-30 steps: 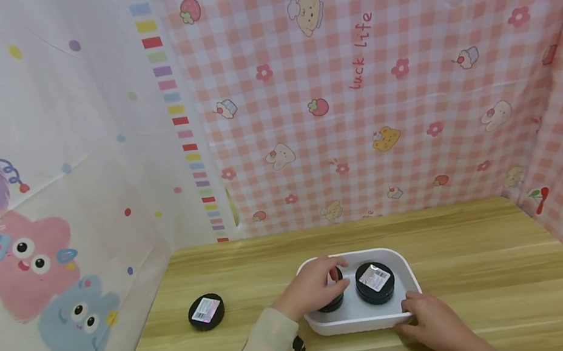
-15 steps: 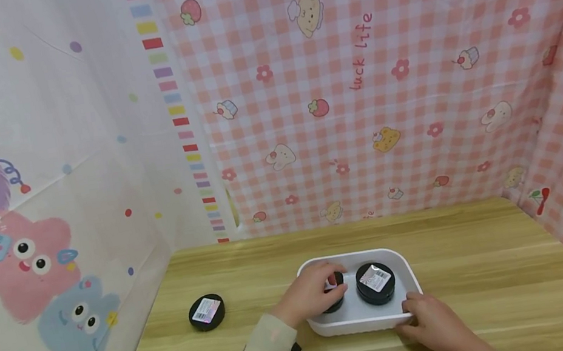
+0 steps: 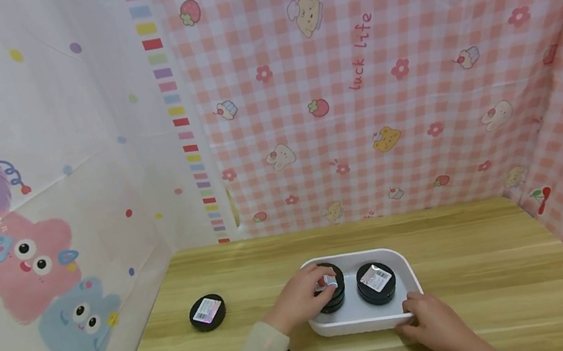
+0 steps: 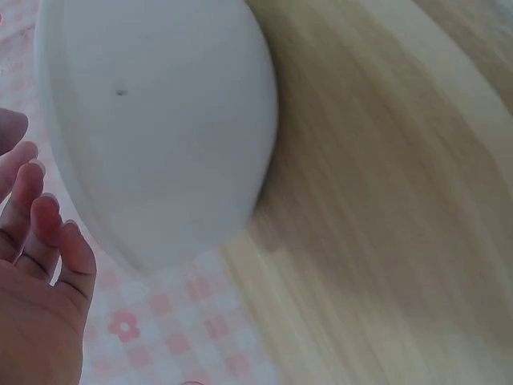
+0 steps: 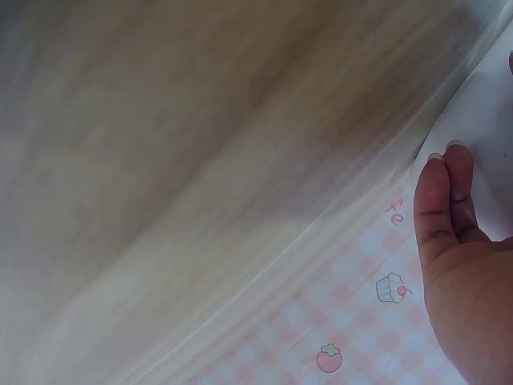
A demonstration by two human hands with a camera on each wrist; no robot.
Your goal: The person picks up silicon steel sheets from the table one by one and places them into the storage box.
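A white rectangular tray [image 3: 360, 325] sits on the wooden table, holding black round flat containers. On its left side is a stack of them [image 3: 339, 300], partly covered by my left hand [image 3: 297, 299]. My left fingers curve loosely over the stack's top and appear to hold nothing; in the left wrist view they are bent beside the tray's white wall [image 4: 160, 136]. Another labelled black container pile [image 3: 376, 283] stands on the tray's right side. My right hand [image 3: 437, 322] grips the tray's near right corner; its fingertips meet the white wall in the right wrist view.
One more black round container [image 3: 207, 312] with a shiny barcode label lies on the table [image 3: 471, 256], left of the tray. A pink checked cloth [image 3: 338, 117] hangs behind, and a white cartoon-printed cloth [image 3: 102, 228] hangs on the left.
My left hand has drawn back slightly to the left, so more of the left stack and its label shows. My right hand stays on the tray's corner.
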